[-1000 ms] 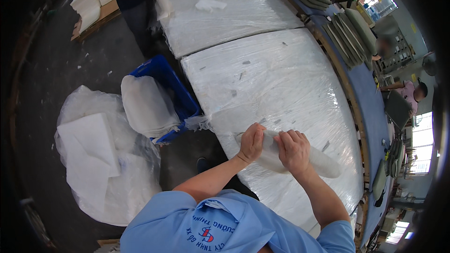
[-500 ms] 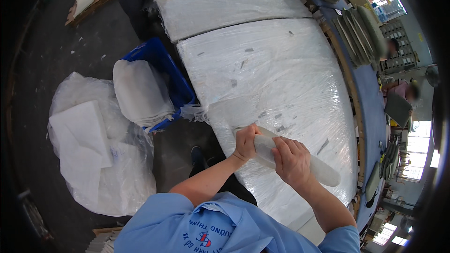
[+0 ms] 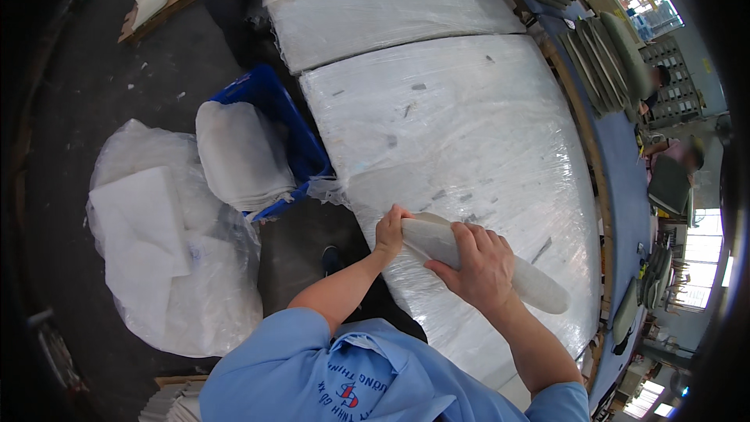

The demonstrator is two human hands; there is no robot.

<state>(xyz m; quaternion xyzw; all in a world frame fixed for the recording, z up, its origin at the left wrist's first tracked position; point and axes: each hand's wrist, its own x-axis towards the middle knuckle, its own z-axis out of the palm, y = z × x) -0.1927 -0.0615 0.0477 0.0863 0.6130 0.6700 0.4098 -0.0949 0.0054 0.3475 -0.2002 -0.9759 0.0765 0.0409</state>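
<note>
Right now a long white roll (image 3: 500, 266) lies on the big table (image 3: 469, 125) wrapped in shiny plastic, near its front edge. The right hand (image 3: 478, 266) curls its fingers over the middle of the roll. The left hand (image 3: 388, 234) pinches the near end. To roll it well, I think both hands should press evenly. What the roll is made of is hard to tell.
</note>
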